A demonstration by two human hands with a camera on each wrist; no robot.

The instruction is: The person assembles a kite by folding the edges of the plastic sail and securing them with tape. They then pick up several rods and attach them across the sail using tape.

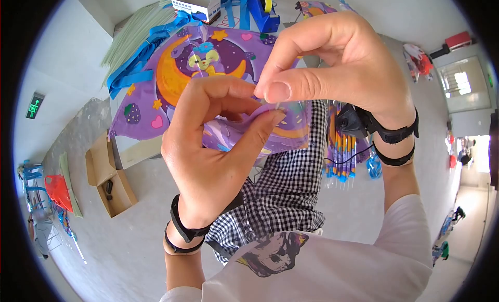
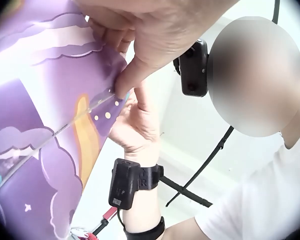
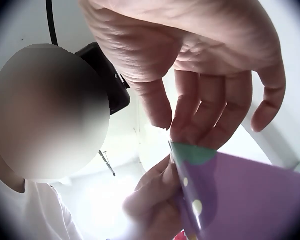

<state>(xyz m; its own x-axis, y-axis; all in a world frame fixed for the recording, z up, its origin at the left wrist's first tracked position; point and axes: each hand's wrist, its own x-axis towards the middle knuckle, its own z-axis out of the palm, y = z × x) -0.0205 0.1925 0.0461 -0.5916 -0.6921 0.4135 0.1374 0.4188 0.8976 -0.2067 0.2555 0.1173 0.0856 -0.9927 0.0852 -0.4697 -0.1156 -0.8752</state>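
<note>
Your left hand [image 1: 200, 161] pinches the purple sheet [image 2: 70, 80] near its tip, thumb on one face and the other fingers behind. A thin pale rod [image 2: 55, 133] runs along the sheet to your left thumb. Your right hand [image 1: 358, 76] curls in just beside those fingers, its thumb and fingertips close together at the sheet's green corner [image 3: 195, 153]; you cannot tell whether they clamp anything. Beyond your left fingers spreads a purple print [image 1: 208, 55] with a rabbit-like figure and an orange crescent. Past it, farther from your fingers, are blue straps [image 1: 132, 68], a bundle of pale sticks [image 1: 130, 39], a white box [image 1: 197, 7] and a blue tape dispenser [image 1: 267, 24]. Below your right fingers lie orange and blue tubes [image 1: 343, 156]. Well to the left of your left fingers, an open cardboard box [image 1: 101, 161] sits on the floor [image 1: 150, 208].
</note>
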